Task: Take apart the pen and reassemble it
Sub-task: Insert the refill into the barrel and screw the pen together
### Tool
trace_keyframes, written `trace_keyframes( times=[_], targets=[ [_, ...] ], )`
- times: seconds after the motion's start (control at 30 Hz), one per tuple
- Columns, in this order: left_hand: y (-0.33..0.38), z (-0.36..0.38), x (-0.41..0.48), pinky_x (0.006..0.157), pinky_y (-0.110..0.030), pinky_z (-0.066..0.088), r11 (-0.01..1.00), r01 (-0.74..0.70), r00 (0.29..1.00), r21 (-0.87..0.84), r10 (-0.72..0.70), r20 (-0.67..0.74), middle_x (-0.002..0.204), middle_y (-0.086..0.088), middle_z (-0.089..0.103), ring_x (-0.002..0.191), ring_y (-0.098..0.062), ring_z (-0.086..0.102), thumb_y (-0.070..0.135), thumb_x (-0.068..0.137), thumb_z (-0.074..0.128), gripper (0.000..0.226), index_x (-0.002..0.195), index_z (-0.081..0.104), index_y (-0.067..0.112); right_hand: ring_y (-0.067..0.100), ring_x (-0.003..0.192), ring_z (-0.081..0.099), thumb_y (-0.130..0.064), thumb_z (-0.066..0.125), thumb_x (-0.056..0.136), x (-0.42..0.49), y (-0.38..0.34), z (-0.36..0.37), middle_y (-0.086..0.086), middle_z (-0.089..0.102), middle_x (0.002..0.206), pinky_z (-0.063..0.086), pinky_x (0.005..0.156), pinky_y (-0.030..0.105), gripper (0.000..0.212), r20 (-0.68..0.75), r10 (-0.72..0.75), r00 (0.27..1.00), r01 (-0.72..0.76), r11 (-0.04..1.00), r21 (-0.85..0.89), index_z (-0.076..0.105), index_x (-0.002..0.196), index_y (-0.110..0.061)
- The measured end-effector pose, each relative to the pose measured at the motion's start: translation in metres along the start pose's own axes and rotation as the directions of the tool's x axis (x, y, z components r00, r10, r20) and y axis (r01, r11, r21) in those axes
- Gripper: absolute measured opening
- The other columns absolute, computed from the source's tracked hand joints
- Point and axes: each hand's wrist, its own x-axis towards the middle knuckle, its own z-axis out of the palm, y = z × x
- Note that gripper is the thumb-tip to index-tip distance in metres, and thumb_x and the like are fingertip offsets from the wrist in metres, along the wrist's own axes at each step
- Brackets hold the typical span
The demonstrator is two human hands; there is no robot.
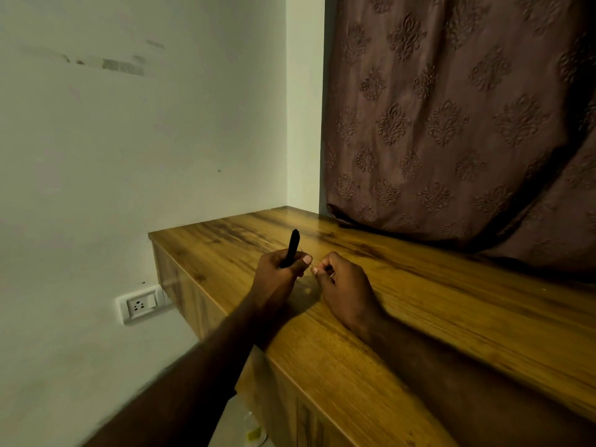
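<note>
The left hand (277, 269) was closed around a black pen (292, 250), gripping its lower part so that the barrel stood nearly upright, leaning slightly right, its top end clear above the fist. The thumb lay out to the right, its nail pointing toward the other hand. The right hand (342, 279) rested on the desk (419, 301) just beside the left, fingers curled in, thumb and forefinger pinched together on something very small and thin; what it was could not be told. The two thumbs sat close, with a narrow gap between them. Both forearms came in from the lower edge, the right one lying along the wooden top. A patterned brown curtain (451, 124) hung behind the desk, and a white socket (142, 304) sat on the wall at the left.
</note>
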Motion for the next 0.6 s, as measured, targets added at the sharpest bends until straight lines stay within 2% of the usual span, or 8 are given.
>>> trace_keyframes(
  times=[0.1,0.2,0.27,0.37,0.43,0.53,0.6],
  targets=[
    [0.003,0.001,-0.003,0.053,-0.008,0.042,0.999,-0.032,0.999,-0.016,0.033,0.038,0.066,0.002,0.065,0.059,0.003,0.058,0.011,0.086,0.062,0.014,0.084,0.071,0.000,0.008,0.066,0.056,-0.030,0.059,0.092,-0.002,-0.002,0.000,-0.009,0.064,0.076,0.049,0.060,0.035,0.011,0.027,-0.025,0.999,0.026,0.999,-0.019,0.061,0.083,-0.023],
    [0.004,0.001,-0.004,0.052,-0.006,0.041,0.998,-0.035,0.998,-0.042,0.037,0.052,0.062,0.008,0.066,0.057,0.006,0.058,0.009,0.087,0.062,0.014,0.086,0.070,-0.002,0.012,0.066,0.057,-0.026,0.060,0.090,-0.002,-0.002,0.000,-0.006,0.065,0.075,0.050,0.061,0.037,0.010,0.032,-0.013,0.999,0.013,1.000,0.007,0.063,0.082,-0.021],
    [0.006,0.001,-0.005,0.054,-0.008,0.042,0.996,-0.015,0.999,-0.087,0.018,0.032,0.075,0.002,0.067,0.062,0.003,0.058,0.017,0.089,0.059,0.019,0.093,0.069,0.002,0.016,0.072,0.061,-0.024,0.060,0.090,-0.001,-0.001,-0.001,-0.003,0.066,0.077,0.052,0.065,0.038,0.011,0.025,0.029,0.999,-0.031,0.997,0.064,0.063,0.081,-0.019],
    [0.008,0.002,-0.006,0.059,-0.015,0.040,0.998,0.025,1.000,-0.062,-0.025,-0.009,0.092,-0.004,0.064,0.075,-0.006,0.056,0.035,0.096,0.043,0.036,0.109,0.064,0.009,0.017,0.076,0.062,-0.022,0.060,0.090,0.003,-0.001,-0.005,-0.001,0.067,0.079,0.052,0.067,0.035,0.011,-0.016,0.108,0.994,-0.104,0.983,0.148,0.065,0.082,-0.016],
    [0.006,0.003,-0.004,0.064,-0.021,0.041,0.999,0.027,0.999,-0.018,-0.027,-0.020,0.094,-0.004,0.065,0.081,-0.011,0.057,0.038,0.098,0.035,0.041,0.109,0.064,0.012,0.013,0.075,0.060,-0.020,0.060,0.091,0.008,-0.006,-0.011,-0.002,0.065,0.078,0.049,0.065,0.029,0.011,-0.044,0.167,0.985,-0.153,0.962,0.228,0.066,0.084,-0.015],
    [0.001,0.003,-0.003,0.071,-0.027,0.044,0.998,-0.008,0.999,0.063,0.011,-0.037,0.092,-0.008,0.067,0.084,-0.017,0.060,0.038,0.098,0.036,0.038,0.102,0.066,0.015,0.011,0.068,0.055,-0.020,0.060,0.091,0.019,-0.014,-0.022,0.000,0.062,0.074,0.045,0.061,0.024,0.014,-0.066,0.253,0.965,-0.206,0.890,0.408,0.067,0.088,-0.009],
    [-0.002,0.004,-0.004,0.069,-0.028,0.046,0.980,-0.080,0.996,0.182,0.086,-0.021,0.087,-0.005,0.066,0.084,-0.017,0.062,0.035,0.098,0.038,0.032,0.103,0.064,0.017,0.011,0.067,0.056,-0.020,0.060,0.091,0.023,-0.019,-0.026,0.003,0.062,0.073,0.046,0.059,0.023,0.016,-0.054,0.297,0.953,-0.223,0.816,0.533,0.067,0.092,-0.006]
  ],
)
